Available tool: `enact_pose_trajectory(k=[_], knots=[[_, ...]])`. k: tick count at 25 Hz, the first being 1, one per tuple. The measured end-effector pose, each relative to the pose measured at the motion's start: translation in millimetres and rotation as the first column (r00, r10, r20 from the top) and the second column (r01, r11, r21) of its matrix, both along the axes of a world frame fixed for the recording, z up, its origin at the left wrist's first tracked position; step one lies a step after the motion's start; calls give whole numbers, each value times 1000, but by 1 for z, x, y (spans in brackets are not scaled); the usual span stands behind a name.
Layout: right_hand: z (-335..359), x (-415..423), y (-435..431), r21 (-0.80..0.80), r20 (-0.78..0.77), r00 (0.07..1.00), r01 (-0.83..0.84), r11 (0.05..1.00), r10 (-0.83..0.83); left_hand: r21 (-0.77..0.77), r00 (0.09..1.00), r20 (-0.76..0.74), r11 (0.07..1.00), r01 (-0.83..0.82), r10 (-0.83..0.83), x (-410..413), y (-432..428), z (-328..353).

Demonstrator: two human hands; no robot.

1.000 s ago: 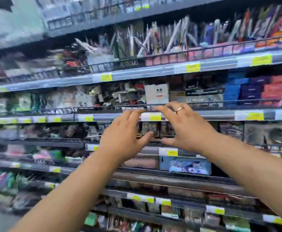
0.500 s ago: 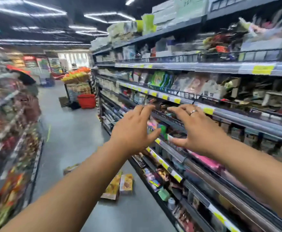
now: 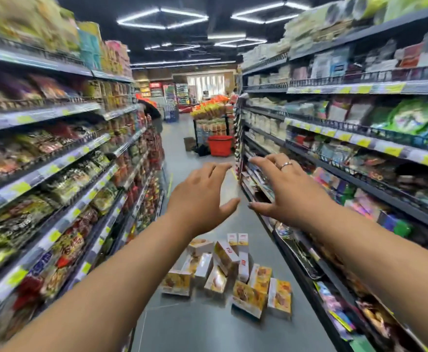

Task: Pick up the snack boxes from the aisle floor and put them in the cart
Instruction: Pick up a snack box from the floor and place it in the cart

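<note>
Our left hand (image 3: pixel 198 196) and right hand (image 3: pixel 282 193), each grip spread wide and empty, hover side by side above the snack boxes (image 3: pixel 229 271) heaped on the aisle floor (image 3: pixel 202 326) below and ahead, roughly equally near.

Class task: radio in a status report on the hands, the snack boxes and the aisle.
Left hand and right hand open, empty, raised. Yellow-and-white cardboard snack boxes heaped on grey aisle floor. No cart in view; path to boxes clear.

a supermarket aisle: long grey metal shelves (image 3: pixel 55 171) of packaged goods with yellow price tags (image 3: pixel 393 151) line both frame sides.
</note>
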State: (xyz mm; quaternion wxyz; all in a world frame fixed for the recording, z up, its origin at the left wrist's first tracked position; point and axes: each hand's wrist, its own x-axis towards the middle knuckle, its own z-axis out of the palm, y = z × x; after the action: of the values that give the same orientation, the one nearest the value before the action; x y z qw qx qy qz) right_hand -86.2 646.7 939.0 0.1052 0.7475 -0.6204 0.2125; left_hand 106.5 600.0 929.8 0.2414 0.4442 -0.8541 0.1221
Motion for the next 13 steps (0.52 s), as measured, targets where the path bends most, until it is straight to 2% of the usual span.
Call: enact_pose_trajectory(k=[7,13], knots=[[-36,55,-162,52,77,990,-124,991,119,128,988,-86,985,-114,126,65,-133,-38],[-55,74,-328,66,47,979,-199,978,196,155,969,-79,963,-221,235,86,-278,-52]])
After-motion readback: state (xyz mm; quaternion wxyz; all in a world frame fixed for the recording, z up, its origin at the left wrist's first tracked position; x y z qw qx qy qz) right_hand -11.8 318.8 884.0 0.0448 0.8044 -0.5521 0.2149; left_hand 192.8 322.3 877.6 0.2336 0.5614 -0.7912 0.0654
